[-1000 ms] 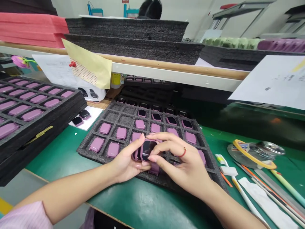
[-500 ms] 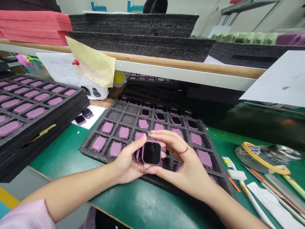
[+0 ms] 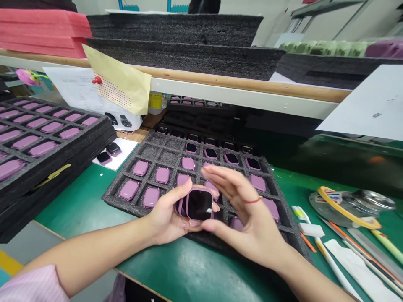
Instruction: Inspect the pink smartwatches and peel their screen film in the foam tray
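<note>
A small stack of purple smartwatch bodies point(image 3: 199, 204) lies in my left hand point(image 3: 172, 212), the front one showing its black screen. My left thumb rests on its upper left edge and the fingers wrap behind it. Just to the right, my right hand point(image 3: 242, 209) is spread with thumb and fingers apart; its thumb tip is beside the screen's lower right corner, and I cannot tell if it touches. Beneath both hands is a black foam tray point(image 3: 108, 197) of square pockets, several holding purple watch bodies point(image 3: 129, 190) back up, others black screens up.
Another stacked foam tray point(image 3: 94, 138) of purple bodies stands at left. Two watches point(image 3: 103, 157) sit on white paper beside it. On the right are a metal-topped dispenser point(image 3: 349, 205), a toothbrush point(image 3: 330, 260) and thin tools. A shelf point(image 3: 239, 94) with foam stacks crosses above.
My right hand has opened and drawn back to the right from the watch stack. My left hand still holds the stack in nearly the same place. The view has shifted slightly.
</note>
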The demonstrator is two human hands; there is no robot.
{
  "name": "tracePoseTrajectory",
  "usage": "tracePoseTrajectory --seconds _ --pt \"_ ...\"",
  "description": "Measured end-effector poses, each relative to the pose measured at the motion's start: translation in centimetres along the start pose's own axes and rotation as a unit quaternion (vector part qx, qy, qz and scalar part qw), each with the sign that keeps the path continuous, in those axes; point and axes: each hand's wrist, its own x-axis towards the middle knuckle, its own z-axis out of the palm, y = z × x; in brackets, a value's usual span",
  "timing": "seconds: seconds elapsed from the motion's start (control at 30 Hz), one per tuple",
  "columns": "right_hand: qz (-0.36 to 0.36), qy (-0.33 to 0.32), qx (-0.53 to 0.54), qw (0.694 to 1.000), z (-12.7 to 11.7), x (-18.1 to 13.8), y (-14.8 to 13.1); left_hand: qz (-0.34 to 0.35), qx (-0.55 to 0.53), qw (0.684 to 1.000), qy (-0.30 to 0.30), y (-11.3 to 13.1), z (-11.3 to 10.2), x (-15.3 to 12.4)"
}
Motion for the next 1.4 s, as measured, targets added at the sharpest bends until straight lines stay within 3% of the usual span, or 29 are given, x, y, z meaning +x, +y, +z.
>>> tracePoseTrajectory --seconds 0.07,0.13,0.23,0.33,0.47,0.63,0.73,0.9,1.0,1.17,1.4 --pt "-0.012 0.088 0.024 0.996 -0.4 0.0 -0.5 0.0 -0.002 1.0 -0.01 0.0 0.1 0.0" --pt "-0.057 0.146 -0.031 0.987 -1.0 -0.1 -1.0 0.002 0.0 1.0 -0.019 0.1 0.3 -0.1" --pt "-0.14 0.074 -0.167 0.973 -1.9 -0.7 -1.8 0.004 0.001 1.0 -0.024 0.1 0.5 -0.1" --pt "-0.143 -0.009 -0.175 0.974 -2.0 -1.6 -2.3 0.0 -0.002 1.0 -0.003 0.2 0.6 -0.2" --pt "-0.128 -0.027 -0.148 0.98 -1.6 -2.2 -2.3 -0.004 0.0 1.0 0.012 0.1 0.6 -0.3" --pt "-0.178 -0.083 -0.207 0.958 -1.8 -1.2 -2.0 -0.002 0.012 1.0 0.007 -0.1 0.3 -0.2" --pt "-0.225 -0.038 -0.253 0.94 -1.2 -0.2 -1.8 0.019 0.044 0.999 0.004 -0.3 0.3 -0.2" --pt "-0.101 -0.039 -0.217 0.97 0.1 0.1 -1.3 0.058 0.121 0.991 0.021 -0.8 0.5 -0.2" --pt "-0.051 -0.038 -0.147 0.987 0.1 0.1 -1.1 0.038 0.087 0.995 0.017 -0.8 0.3 -0.1" --pt "-0.034 -0.038 -0.097 0.994 -0.3 0.3 -1.0 -0.02 0.064 0.998 -0.017 -0.3 -0.1 0.0" --pt "-0.026 -0.049 -0.094 0.994 -0.2 0.2 -1.1 -0.008 0.076 0.997 -0.001 -0.3 -0.1 -0.1"
